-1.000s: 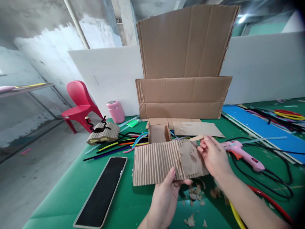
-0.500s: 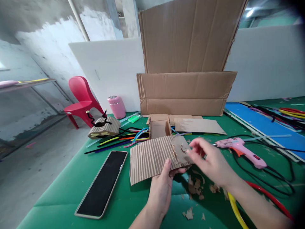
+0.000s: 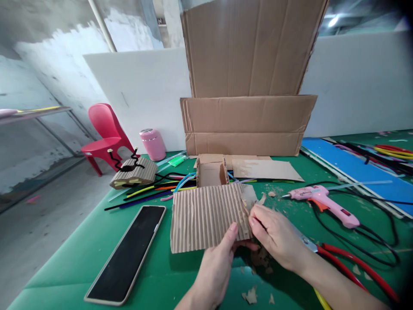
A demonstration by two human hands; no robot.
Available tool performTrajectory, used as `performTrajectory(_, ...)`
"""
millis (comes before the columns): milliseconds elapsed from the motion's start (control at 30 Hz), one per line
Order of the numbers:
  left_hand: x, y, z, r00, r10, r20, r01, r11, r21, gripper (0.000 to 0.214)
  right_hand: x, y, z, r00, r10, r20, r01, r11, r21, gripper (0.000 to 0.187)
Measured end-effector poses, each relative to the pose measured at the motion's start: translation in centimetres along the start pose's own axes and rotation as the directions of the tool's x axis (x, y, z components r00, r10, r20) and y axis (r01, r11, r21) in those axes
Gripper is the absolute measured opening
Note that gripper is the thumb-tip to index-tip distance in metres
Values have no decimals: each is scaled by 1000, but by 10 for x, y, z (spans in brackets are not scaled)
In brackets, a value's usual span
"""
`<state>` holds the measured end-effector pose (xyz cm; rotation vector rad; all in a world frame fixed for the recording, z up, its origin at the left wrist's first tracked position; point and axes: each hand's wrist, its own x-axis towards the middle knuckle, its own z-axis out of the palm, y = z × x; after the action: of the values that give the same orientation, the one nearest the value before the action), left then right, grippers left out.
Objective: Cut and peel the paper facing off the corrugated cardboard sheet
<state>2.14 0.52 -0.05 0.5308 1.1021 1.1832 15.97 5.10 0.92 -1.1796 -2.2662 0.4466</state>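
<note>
A sheet of corrugated cardboard (image 3: 206, 219), its ridges bare over most of the face, is held up in front of me. My left hand (image 3: 219, 258) grips its lower edge, thumb on top and fingers underneath. At the sheet's right end my right hand (image 3: 274, 237) pinches the ragged paper layer, fingertips closed together. A smooth patch of paper (image 3: 249, 194) still covers the upper right corner. Torn paper scraps (image 3: 251, 295) lie on the green table below. Just behind the sheet stands a small open cardboard box (image 3: 211, 172).
A pink glue gun (image 3: 325, 202) with its cord lies right, near red-handled pliers (image 3: 358, 262). On the left are a phone (image 3: 127, 254), colored pipe cleaners (image 3: 151, 191) and a ridged cardboard piece (image 3: 135, 173) with black wires. Large cardboard panels (image 3: 248, 125) stand behind.
My right hand has moved in from just off the sheet and now pinches its torn right edge. More ridges show there. The view has shifted slightly.
</note>
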Motion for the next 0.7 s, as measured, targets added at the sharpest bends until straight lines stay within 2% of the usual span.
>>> performTrajectory(100,3,0,2,981,7,193,25,987,-160,26,-2,2,0,999,54,4,-54,986,156,23)
performTrajectory(200,5,0,2,981,29,190,11,979,-205,24,-3,4,0,995,93,36,-99,943,318,24)
performTrajectory(267,6,2,2,986,26,167,10,977,-214,24,-2,8,0,990,129,48,-137,881,453,26)
performTrajectory(367,9,5,0,993,34,116,-7,974,-226,23,1,19,2,965,258,-44,-169,742,649,28)
performTrajectory(433,11,7,-1,996,50,77,-30,972,-233,24,2,27,2,919,363,-152,-161,699,697,29)
performTrajectory(500,13,8,-1,997,62,54,-47,971,-236,26,2,29,0,878,418,-234,-157,713,684,31)
performTrajectory(533,13,8,-1,996,64,54,-50,970,-236,27,1,26,-1,876,418,-242,-166,732,660,33)
performTrajectory(633,11,5,0,996,68,66,-50,970,-239,27,-3,10,-2,942,300,-152,-189,847,497,25)
performTrajectory(700,10,2,0,997,63,53,-48,967,-249,23,-5,-2,-1,985,160,-66,-127,928,350,12)
